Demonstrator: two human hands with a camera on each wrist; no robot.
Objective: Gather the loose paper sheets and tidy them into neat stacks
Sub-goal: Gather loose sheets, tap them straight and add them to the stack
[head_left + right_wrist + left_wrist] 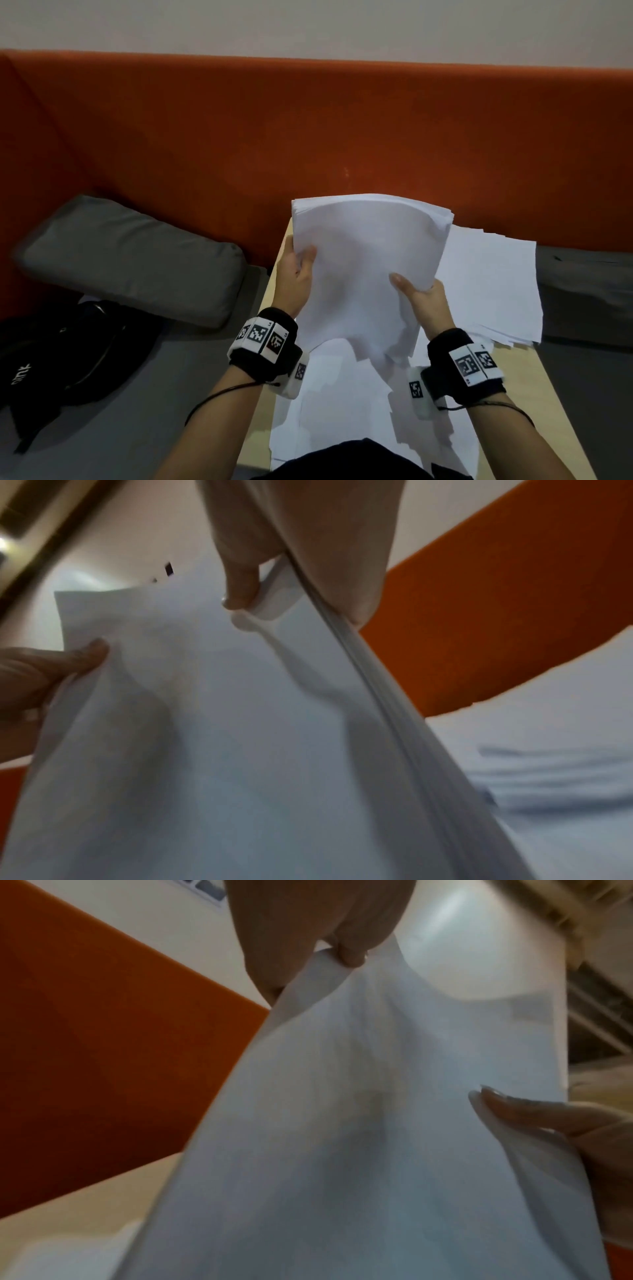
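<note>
Both hands hold a bundle of white paper sheets (366, 267) upright above the wooden table (524, 394). My left hand (296, 270) grips its left edge, thumb on the near face. My right hand (421, 294) grips the right edge the same way. In the left wrist view the bundle (359, 1123) bends under my left hand (329, 939). From the right wrist, the sheets (205, 737) are pinched by my right hand (274, 569), and the sheet edges show as a thick band. The bundle's lower edge hangs uneven.
A spread stack of white sheets (493, 284) lies on the table's right side. More loose sheets (359, 404) cover the table near my body. An orange sofa back (308, 137) stands behind. A grey cushion (130, 257) and a black bag (68, 359) lie at left.
</note>
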